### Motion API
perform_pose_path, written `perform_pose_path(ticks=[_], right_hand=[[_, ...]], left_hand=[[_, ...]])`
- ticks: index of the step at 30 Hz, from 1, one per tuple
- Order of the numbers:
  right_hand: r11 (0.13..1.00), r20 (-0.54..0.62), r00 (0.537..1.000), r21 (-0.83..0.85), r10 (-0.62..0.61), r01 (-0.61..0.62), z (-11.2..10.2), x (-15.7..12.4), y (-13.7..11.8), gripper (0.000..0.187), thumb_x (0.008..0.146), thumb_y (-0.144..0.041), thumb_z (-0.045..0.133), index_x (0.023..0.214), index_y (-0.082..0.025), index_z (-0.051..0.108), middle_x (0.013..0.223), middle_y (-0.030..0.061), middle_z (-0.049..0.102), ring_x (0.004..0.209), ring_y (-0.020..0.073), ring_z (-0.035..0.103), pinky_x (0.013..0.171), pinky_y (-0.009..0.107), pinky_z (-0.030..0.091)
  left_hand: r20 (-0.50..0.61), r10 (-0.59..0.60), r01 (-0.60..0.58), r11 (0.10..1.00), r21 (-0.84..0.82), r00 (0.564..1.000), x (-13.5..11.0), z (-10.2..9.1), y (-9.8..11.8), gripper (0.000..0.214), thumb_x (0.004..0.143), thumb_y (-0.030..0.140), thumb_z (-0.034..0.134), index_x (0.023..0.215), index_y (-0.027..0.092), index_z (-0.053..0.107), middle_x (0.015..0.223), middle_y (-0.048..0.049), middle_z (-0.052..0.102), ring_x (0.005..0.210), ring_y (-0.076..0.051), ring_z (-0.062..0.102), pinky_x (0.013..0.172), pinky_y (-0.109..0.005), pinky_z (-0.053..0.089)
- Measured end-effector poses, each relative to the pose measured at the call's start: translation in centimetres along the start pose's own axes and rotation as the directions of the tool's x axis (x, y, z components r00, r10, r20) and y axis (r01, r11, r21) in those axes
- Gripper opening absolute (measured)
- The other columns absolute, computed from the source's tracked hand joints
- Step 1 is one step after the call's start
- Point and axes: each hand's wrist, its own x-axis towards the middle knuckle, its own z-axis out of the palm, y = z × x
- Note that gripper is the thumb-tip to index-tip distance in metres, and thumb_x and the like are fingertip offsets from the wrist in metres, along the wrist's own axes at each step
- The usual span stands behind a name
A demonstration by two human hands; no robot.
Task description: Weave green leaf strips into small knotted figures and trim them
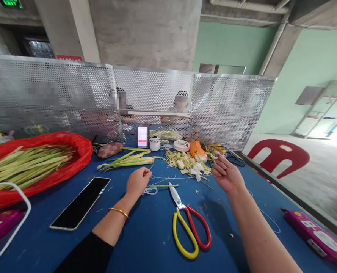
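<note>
My left hand (139, 179) is closed in a pinch over the blue table, and a bit of thin green stalk (151, 166) pokes out at the fingertips. White string (185, 177) stretches from beside it across to my right hand (227, 171), whose fingers are curled shut at the string's far end. More string lies in a loose coil (150, 190) below the left hand, near another thin green stem (165, 185). Between my forearms rest large scissors (181, 206) with one yellow and one red handle, blades slightly apart. What lies inside each fist is mostly hidden.
Left stands a red bag (84, 146) of long green stalks, with a dark-screened phone (81, 203) nearby. Cut stalks (131, 161), a lit phone (142, 137), a tape roll (181, 145) and trimmings (182, 161) lie ahead. A perforated metal screen (154, 91) separates two people opposite.
</note>
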Motion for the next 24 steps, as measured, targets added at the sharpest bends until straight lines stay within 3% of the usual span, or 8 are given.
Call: perform_pose_path(ticks=[6,9,12,14,15,17,20,24], right_hand=[[0.975,0.042,0.994,-0.191,-0.103,0.109,0.5,-0.4,-0.9,0.023,0.076,-0.022,0.072,0.097,-0.016,0.067,0.044,-0.0126,0.034,0.032,0.0025,0.020,0.031,0.014,0.023],[0.963,0.043,0.995,-0.250,-0.089,0.097,0.6,-0.4,-1.1,0.026,0.074,-0.023,0.073,0.098,-0.014,0.069,0.044,-0.0123,0.033,0.033,0.0027,0.020,0.031,0.014,0.022],[0.957,0.065,0.997,-0.287,-0.031,0.049,0.7,-0.6,-1.1,0.023,0.075,-0.021,0.072,0.096,-0.014,0.070,0.043,-0.0124,0.033,0.032,0.0024,0.019,0.031,0.014,0.022],[0.956,0.097,0.995,-0.293,0.029,0.001,1.1,-0.8,-0.9,0.019,0.077,-0.021,0.071,0.094,-0.013,0.070,0.042,-0.0126,0.032,0.032,0.0019,0.018,0.032,0.013,0.022],[0.957,0.119,0.991,-0.288,0.063,-0.026,1.4,-0.9,-0.7,0.017,0.077,-0.021,0.070,0.092,-0.013,0.070,0.042,-0.0126,0.031,0.031,0.0017,0.018,0.032,0.013,0.022],[0.959,0.172,0.976,-0.271,0.130,-0.080,2.0,-1.3,-0.2,0.016,0.078,-0.022,0.069,0.091,-0.013,0.069,0.042,-0.0127,0.030,0.031,0.0014,0.017,0.032,0.013,0.022],[0.959,0.258,0.942,-0.237,0.215,-0.154,2.9,-1.8,0.8,0.016,0.078,-0.023,0.069,0.091,-0.012,0.070,0.042,-0.0131,0.029,0.032,0.0011,0.014,0.033,0.012,0.022],[0.952,0.301,0.913,-0.219,0.275,-0.215,3.3,-2.1,1.9,0.017,0.079,-0.025,0.069,0.091,-0.012,0.070,0.042,-0.0136,0.028,0.034,0.0013,0.010,0.034,0.012,0.021]], left_hand=[[-0.056,-0.019,0.022,0.998,0.055,0.998,0.5,-0.8,-0.5,0.017,0.081,0.031,0.052,0.075,0.023,0.065,0.070,-0.0012,0.069,0.067,-0.019,0.061,0.055,-0.026,0.031],[-0.079,0.010,-0.005,0.998,0.064,0.997,0.7,-0.9,-0.5,0.015,0.079,0.028,0.054,0.074,0.023,0.067,0.072,-0.0027,0.070,0.069,-0.021,0.062,0.058,-0.027,0.035],[-0.093,0.131,-0.128,0.991,0.038,0.987,0.5,-0.8,0.9,0.009,0.075,0.026,0.062,0.079,0.024,0.070,0.092,-0.0039,0.074,0.089,-0.024,0.064,0.071,-0.028,0.042],[-0.118,0.237,-0.238,0.971,0.003,0.964,0.0,-0.7,2.9,0.016,0.076,0.024,0.063,0.089,0.026,0.072,0.114,-0.0031,0.070,0.109,-0.024,0.059,0.085,-0.028,0.042],[-0.129,0.270,-0.275,0.961,-0.014,0.954,-0.4,-0.5,4.1,0.018,0.080,0.026,0.058,0.092,0.026,0.072,0.115,-0.0023,0.069,0.110,-0.022,0.059,0.088,-0.028,0.041],[-0.125,0.310,-0.328,0.930,-0.168,0.942,-1.2,0.1,6.6,0.019,0.083,0.030,0.056,0.089,0.024,0.073,0.102,-0.0042,0.074,0.098,-0.023,0.064,0.085,-0.031,0.045],[-0.060,0.361,-0.351,0.834,-0.426,0.931,-2.3,1.6,10.0,0.022,0.073,0.031,0.068,0.092,0.022,0.073,0.097,-0.0052,0.074,0.094,-0.024,0.066,0.083,-0.031,0.046],[0.023,0.336,-0.228,0.685,-0.692,0.942,-2.9,3.0,12.0,0.037,0.063,0.031,0.075,0.097,0.017,0.071,0.096,-0.0079,0.073,0.090,-0.023,0.065,0.078,-0.030,0.049]])
